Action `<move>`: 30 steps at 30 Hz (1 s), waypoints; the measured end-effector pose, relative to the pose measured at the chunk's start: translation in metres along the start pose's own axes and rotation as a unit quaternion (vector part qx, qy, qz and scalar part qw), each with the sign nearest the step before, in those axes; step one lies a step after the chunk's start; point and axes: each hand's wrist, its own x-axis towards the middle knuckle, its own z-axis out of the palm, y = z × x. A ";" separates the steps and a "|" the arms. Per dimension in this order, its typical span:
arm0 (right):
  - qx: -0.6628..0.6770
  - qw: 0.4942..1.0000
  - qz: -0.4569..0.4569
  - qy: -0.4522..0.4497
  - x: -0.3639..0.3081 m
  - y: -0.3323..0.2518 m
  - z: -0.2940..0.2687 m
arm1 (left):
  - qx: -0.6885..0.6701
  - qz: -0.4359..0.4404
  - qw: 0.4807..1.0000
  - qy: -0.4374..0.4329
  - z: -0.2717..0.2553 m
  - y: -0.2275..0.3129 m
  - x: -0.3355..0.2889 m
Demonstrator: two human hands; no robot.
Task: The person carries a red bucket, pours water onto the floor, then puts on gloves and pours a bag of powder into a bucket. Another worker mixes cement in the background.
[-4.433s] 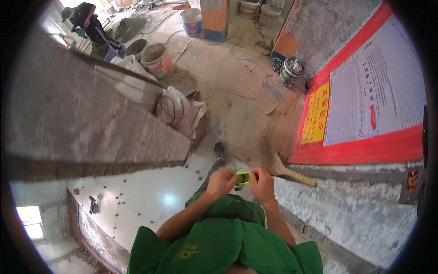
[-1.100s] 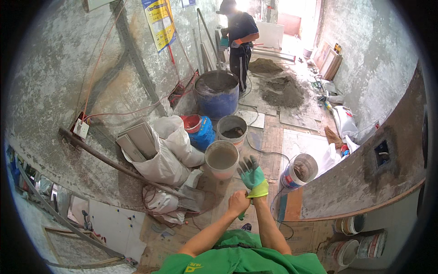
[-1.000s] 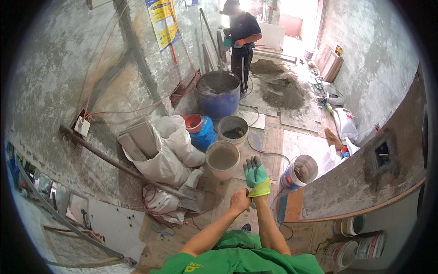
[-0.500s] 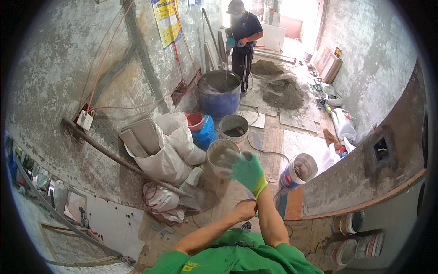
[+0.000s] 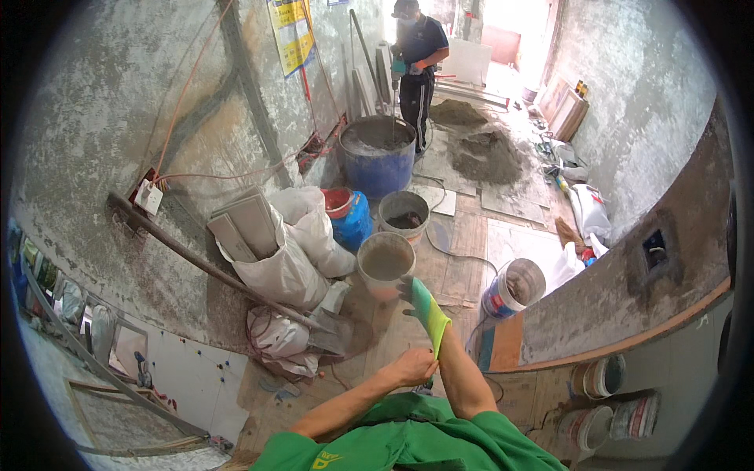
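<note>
My right hand (image 5: 420, 300) is inside a green work glove (image 5: 437, 328) with dark fingertips and a yellow-green cuff. Its fingers stretch out, apart from one another. Bare, my left hand (image 5: 415, 366) closes on the cuff's edge at my right wrist. Just beyond the gloved fingers stands a whitish bucket (image 5: 383, 289), grey inside. A second bucket (image 5: 404, 228) sits behind it, with dark material inside.
A co-worker (image 5: 420, 59) holds a power mixer in a large blue tub (image 5: 377, 173). White sacks (image 5: 283, 275) and a shovel (image 5: 330, 337) lie left. Another bucket (image 5: 503, 302) is at right, near a cable. Sand piles (image 5: 487, 161) lie farther off.
My right hand has drawn nearer and turned, its fingers now pointing left. My left hand has shifted slightly, keeping hold of the glove's cuff. The near bucket's opening shows more fully.
</note>
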 end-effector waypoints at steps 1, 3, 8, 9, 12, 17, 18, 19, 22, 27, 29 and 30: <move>0.008 0.999 0.044 0.005 0.000 0.007 -0.004 | -0.004 -0.001 1.000 0.003 0.002 -0.001 -0.004; 0.099 0.995 0.021 -0.002 0.003 0.014 -0.011 | -0.027 -0.035 0.999 0.022 0.001 -0.003 -0.007; -0.086 0.981 -0.080 0.155 0.002 0.011 -0.013 | 0.006 -0.154 0.983 0.104 -0.016 -0.009 -0.004; -0.211 0.953 -0.082 0.203 -0.001 0.010 -0.010 | 0.005 -0.139 0.977 0.162 -0.021 -0.009 0.001; -0.434 0.845 -0.219 0.223 -0.018 0.011 0.004 | 0.021 -0.108 0.953 0.281 -0.029 -0.008 0.019; -0.454 0.833 -0.279 0.146 -0.035 0.033 0.017 | 0.083 -0.098 0.944 0.304 -0.025 -0.014 0.040; -0.443 0.844 -0.275 0.127 -0.034 0.037 0.015 | 0.078 -0.096 0.950 0.287 -0.023 -0.015 0.040; -0.427 0.857 -0.269 0.107 -0.031 0.041 0.010 | 0.070 -0.097 0.957 0.265 -0.021 -0.016 0.039; -0.363 0.891 -0.265 0.063 -0.016 0.048 -0.007 | -0.019 -0.106 0.973 0.206 -0.015 -0.012 0.031; -0.292 0.919 -0.252 0.078 0.012 0.062 -0.024 | -0.098 -0.106 0.972 0.184 -0.016 0.007 0.020; -0.229 0.966 -0.082 0.087 0.015 0.070 -0.030 | -0.109 -0.116 0.972 0.174 -0.024 0.007 0.016; -0.291 0.942 -0.101 0.132 0.016 0.072 -0.031 | -0.115 -0.112 0.972 0.170 -0.030 0.004 0.012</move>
